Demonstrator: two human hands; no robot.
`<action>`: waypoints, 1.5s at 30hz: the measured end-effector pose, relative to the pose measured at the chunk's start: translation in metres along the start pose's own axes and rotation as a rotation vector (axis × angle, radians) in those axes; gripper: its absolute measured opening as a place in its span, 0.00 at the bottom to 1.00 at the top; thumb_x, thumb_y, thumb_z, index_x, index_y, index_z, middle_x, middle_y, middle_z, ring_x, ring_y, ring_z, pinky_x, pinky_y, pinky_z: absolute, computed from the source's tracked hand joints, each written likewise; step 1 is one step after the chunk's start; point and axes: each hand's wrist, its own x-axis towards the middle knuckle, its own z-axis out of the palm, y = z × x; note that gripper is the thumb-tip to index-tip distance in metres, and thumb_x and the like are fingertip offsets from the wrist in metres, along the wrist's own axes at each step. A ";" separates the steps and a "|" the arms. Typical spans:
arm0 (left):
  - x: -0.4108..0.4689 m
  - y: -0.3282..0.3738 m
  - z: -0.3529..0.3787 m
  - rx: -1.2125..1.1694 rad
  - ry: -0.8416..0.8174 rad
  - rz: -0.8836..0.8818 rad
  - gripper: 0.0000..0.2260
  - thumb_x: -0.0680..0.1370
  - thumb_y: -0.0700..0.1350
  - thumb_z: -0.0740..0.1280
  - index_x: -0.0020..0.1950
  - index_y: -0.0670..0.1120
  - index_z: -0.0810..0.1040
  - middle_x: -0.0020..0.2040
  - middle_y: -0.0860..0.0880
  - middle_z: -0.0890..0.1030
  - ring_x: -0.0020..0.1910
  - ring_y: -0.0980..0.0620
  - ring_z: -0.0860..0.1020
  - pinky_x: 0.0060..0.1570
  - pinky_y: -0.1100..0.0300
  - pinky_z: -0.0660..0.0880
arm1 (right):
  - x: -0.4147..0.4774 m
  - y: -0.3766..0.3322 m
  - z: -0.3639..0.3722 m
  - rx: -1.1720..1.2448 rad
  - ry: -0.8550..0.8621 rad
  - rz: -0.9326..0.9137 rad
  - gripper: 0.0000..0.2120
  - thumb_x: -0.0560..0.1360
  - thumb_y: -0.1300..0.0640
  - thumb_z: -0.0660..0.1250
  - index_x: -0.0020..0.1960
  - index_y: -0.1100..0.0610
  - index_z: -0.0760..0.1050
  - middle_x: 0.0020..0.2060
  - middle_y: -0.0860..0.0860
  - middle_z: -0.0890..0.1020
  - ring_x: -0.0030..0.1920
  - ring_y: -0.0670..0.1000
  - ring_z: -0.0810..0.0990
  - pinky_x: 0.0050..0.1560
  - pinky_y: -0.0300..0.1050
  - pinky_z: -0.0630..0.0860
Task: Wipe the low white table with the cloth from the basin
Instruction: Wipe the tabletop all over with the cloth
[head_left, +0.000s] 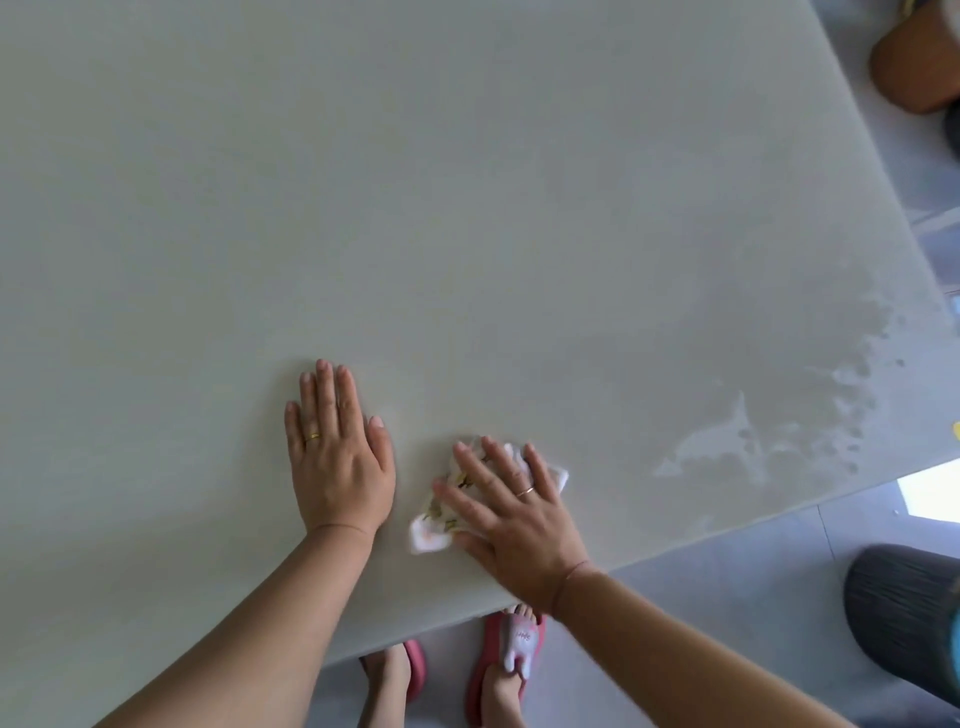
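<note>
White table (467, 182) w/ cloth (441, 512), wet patch (737, 436).

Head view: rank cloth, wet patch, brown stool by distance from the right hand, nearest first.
From the right hand:
1. cloth, pressed under its fingers.
2. wet patch, on the table's right edge.
3. brown stool, on the floor, top right corner.

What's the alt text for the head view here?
A person's right hand presses a crumpled white cloth flat on a low white table, near its front edge. The left hand rests flat beside it, apart from the cloth. A wet patch shows toward the right edge.
</note>
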 end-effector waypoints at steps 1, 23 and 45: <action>0.000 0.000 0.000 -0.002 -0.001 0.000 0.26 0.79 0.49 0.51 0.75 0.38 0.61 0.75 0.39 0.61 0.75 0.40 0.58 0.73 0.46 0.51 | -0.001 0.019 -0.005 -0.016 0.004 0.032 0.22 0.77 0.43 0.57 0.69 0.45 0.70 0.72 0.52 0.66 0.73 0.60 0.63 0.68 0.68 0.61; -0.001 0.009 -0.007 0.072 -0.091 -0.029 0.28 0.78 0.48 0.46 0.75 0.36 0.59 0.76 0.37 0.59 0.75 0.38 0.58 0.73 0.43 0.52 | -0.052 -0.011 -0.004 0.151 0.003 0.517 0.25 0.75 0.46 0.54 0.72 0.45 0.65 0.74 0.54 0.61 0.74 0.62 0.55 0.70 0.67 0.50; -0.001 0.006 -0.007 0.042 -0.141 -0.038 0.28 0.78 0.48 0.48 0.76 0.36 0.56 0.77 0.38 0.56 0.76 0.39 0.54 0.73 0.44 0.49 | -0.057 0.073 -0.015 0.040 -0.001 0.212 0.23 0.79 0.44 0.53 0.74 0.45 0.61 0.74 0.51 0.61 0.75 0.58 0.56 0.73 0.62 0.50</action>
